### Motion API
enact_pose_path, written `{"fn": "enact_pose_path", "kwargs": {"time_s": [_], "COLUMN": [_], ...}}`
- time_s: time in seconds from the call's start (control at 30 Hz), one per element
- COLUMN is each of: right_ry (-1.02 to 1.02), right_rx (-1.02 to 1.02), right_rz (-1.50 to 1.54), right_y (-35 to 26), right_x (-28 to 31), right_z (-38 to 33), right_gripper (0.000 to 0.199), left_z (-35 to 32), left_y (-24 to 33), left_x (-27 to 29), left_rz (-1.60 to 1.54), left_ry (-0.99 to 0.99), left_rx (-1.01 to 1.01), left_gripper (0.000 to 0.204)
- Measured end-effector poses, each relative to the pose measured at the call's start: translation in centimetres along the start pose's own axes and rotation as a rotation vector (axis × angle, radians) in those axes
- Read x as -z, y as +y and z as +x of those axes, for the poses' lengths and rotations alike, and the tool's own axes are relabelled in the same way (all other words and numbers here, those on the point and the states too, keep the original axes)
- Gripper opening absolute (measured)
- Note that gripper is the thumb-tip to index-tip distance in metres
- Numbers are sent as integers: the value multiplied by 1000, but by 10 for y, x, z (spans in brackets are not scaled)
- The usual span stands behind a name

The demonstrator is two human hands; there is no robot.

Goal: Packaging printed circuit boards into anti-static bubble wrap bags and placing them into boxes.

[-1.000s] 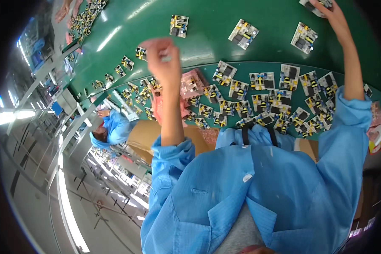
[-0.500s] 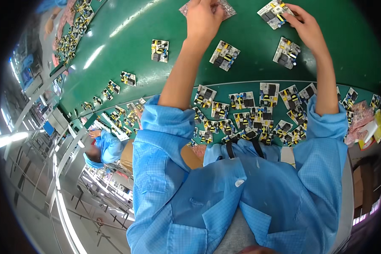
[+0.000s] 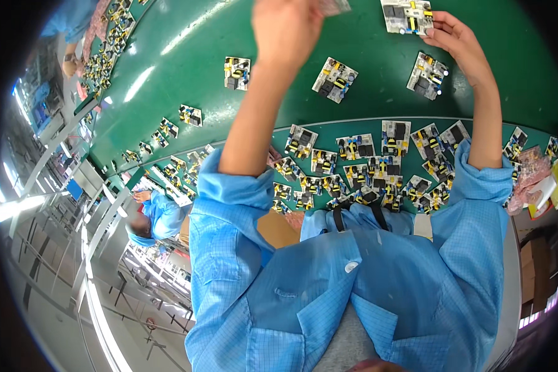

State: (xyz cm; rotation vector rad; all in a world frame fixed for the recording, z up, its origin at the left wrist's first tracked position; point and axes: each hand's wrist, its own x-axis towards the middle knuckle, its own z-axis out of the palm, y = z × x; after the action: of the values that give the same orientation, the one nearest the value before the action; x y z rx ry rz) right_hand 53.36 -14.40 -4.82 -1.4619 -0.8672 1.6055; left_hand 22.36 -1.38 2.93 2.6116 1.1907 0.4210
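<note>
My left hand (image 3: 286, 31), blurred at the top edge, is closed on a piece of pinkish bubble wrap (image 3: 335, 6). Its fingertips are partly cut off by the frame. At the upper right, my right hand (image 3: 457, 42) pinches a white circuit board (image 3: 409, 17) by its right edge; black, yellow and silver components stand on it. Below that hand a similar board (image 3: 428, 75) lies on the green table (image 3: 378, 93). Another board (image 3: 335, 80) rests between my arms, and one more (image 3: 237, 73) lies left of my left forearm.
Many boards (image 3: 359, 167) crowd the lower strip near my body, beyond a raised edge (image 3: 384, 118). Pink bubble wrap (image 3: 530, 170) lies at the right. More boards (image 3: 108, 56) line the far left. A co-worker in blue (image 3: 161, 214) sits at the left; another person's arm (image 3: 70, 62) shows higher up.
My left hand has shifted slightly left and looks larger; the bubble wrap has moved up, mostly out of view. My right hand has moved a little down and right, and its board has turned.
</note>
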Motion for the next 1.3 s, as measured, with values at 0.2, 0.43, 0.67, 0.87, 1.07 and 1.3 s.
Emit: {"fn": "enact_pose_path", "kwargs": {"time_s": [0.2, 0.43, 0.67, 0.87, 1.07, 1.3], "right_ry": [140, 106, 39, -27, -635, 110], "right_rx": [55, 45, -84, -59, 609, 7], "right_rz": [80, 113, -95, 30, 844, 68], "right_y": [-15, -73, -70, -72, -32, -47], "right_x": [-25, -76, -60, -60, -83, -133], "right_z": [11, 28, 50, 48, 37, -89], "right_gripper": [37, 28, 26, 28, 26, 27], "left_z": [-14, 5, 1, -13, -38, -102], "left_y": [8, -10, -11, -15, 8, 45], "left_x": [-23, -52, -51, -39, 4, 38], "left_rz": [-274, -330, -646, -404, -390, -387], "left_ry": [-35, -33, -17, 219, 161, 200], "left_rx": [134, 205, 226, -140, -164, -60], "left_gripper": [26, 9, 7, 12, 15, 15]}}
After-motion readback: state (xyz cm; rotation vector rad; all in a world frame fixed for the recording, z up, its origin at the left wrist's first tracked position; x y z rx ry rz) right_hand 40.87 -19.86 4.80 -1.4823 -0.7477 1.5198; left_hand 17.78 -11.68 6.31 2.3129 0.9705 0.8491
